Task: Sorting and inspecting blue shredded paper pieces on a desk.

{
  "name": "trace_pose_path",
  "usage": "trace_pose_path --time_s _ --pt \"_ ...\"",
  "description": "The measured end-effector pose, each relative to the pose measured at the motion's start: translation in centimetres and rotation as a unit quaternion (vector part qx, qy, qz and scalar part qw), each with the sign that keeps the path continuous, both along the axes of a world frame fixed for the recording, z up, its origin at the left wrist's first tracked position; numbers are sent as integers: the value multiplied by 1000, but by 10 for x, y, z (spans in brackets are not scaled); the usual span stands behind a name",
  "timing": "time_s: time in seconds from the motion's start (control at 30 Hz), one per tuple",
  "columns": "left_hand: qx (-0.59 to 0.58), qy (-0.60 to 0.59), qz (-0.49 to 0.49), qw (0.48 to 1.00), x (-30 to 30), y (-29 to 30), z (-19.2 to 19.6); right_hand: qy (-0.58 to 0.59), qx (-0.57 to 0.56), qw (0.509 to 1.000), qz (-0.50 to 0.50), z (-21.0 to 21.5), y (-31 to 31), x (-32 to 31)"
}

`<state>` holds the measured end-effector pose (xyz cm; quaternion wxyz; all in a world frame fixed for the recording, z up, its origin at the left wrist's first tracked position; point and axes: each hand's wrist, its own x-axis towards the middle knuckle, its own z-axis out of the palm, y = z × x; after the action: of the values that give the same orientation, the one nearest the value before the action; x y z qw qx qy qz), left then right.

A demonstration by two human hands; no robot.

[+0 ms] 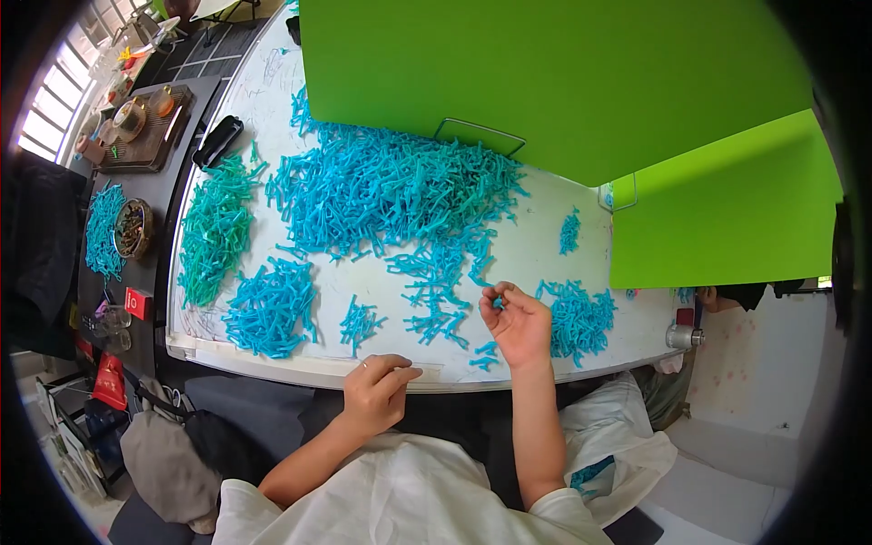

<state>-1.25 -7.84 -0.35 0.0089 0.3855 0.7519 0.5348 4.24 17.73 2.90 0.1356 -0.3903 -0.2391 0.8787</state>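
Across the white tabletop [531,263], blue-green pieces [381,195] lie in a large far heap, with smaller piles nearer. The right hand [520,327], palm up, curls its fingers loosely around a small teal piece [499,302], just left of a blue pile [583,322]. At the near edge, the left hand [377,392] is half closed, near a small blue cluster [361,324]; whether it grips anything, I cannot tell.

blue and teal pieces [363,191], white tabletop [536,250], lime-green panels [563,82], white shirt [391,500]
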Motion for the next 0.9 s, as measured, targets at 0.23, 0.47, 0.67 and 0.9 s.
trace_pose_path --time_s 0.23,0.47,0.67,0.9 --pt "-2 -5 1 1000 1 -3 -1 -139 801 542 214 -13 -12 -33" --pt "-7 -5 13 1000 3 -8 2 -146 829 469 268 -20 -7 -35" --pt "-26 28 48 998 -21 11 14 -110 862 432 243 -20 1 -31" --pt "-192 82 119 971 -68 49 5 -60 402 904 132 -1 -11 20"
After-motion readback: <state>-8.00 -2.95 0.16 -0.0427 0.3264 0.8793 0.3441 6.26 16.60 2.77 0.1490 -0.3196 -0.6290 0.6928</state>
